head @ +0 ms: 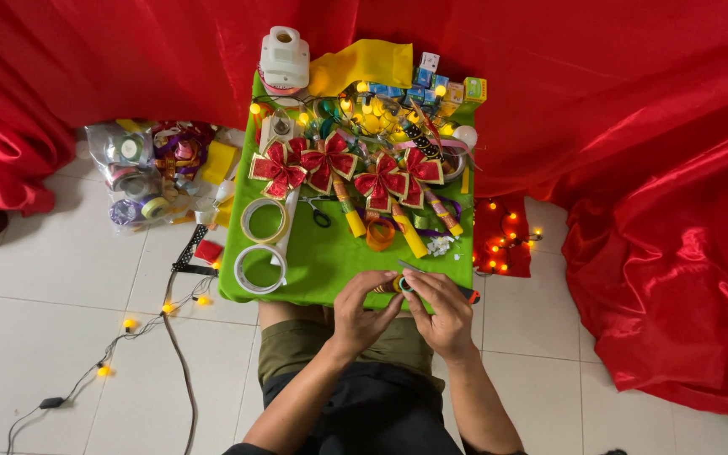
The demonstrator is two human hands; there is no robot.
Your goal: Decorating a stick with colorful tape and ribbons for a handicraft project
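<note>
At the near edge of the green tabletop, my left hand and right hand pinch a small ribbon piece between them, apparently mid-shaping, which next calls for steady fingertip pressure.

The small piece pinched between both hands is mostly covered by fingers. The elbows are cut off by the bottom edge.

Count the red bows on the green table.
4, in a row across the table's middle: far-left bow, second bow, third bow, right bow. The clutter behind them may hide more.
</note>
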